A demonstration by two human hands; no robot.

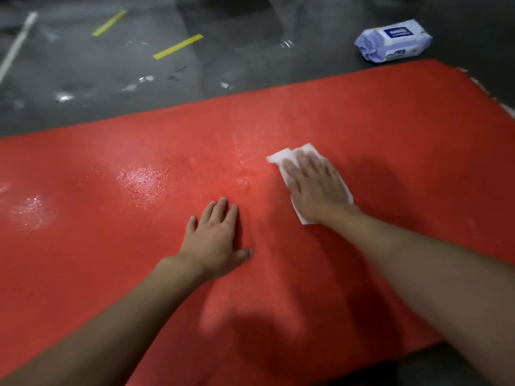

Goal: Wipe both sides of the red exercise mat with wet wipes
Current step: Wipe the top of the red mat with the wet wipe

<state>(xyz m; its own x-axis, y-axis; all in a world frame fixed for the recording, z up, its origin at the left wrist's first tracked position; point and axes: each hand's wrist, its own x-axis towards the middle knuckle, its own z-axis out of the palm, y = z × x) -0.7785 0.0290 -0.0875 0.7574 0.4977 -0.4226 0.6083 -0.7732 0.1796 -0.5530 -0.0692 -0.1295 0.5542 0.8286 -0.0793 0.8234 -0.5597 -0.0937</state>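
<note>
Red textured exercise mat (362, 112): flat on the dark grey floor (83, 79), wet in shiny patches toward the left. On it, right hand (315, 188), fingers straight, pressing a white wet wipe (281, 156); left hand (217, 240) released, palm down on bare mat. Beyond the far edge, pale blue wipes pack (393, 40) on the floor.

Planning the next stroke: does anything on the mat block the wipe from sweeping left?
Yes, the left hand. It rests flat on the red mat, left of the wet wipe under the right hand and nearer the person. A leftward stroke along the mat would likely meet it. Nothing else visible lies on the mat.
</note>
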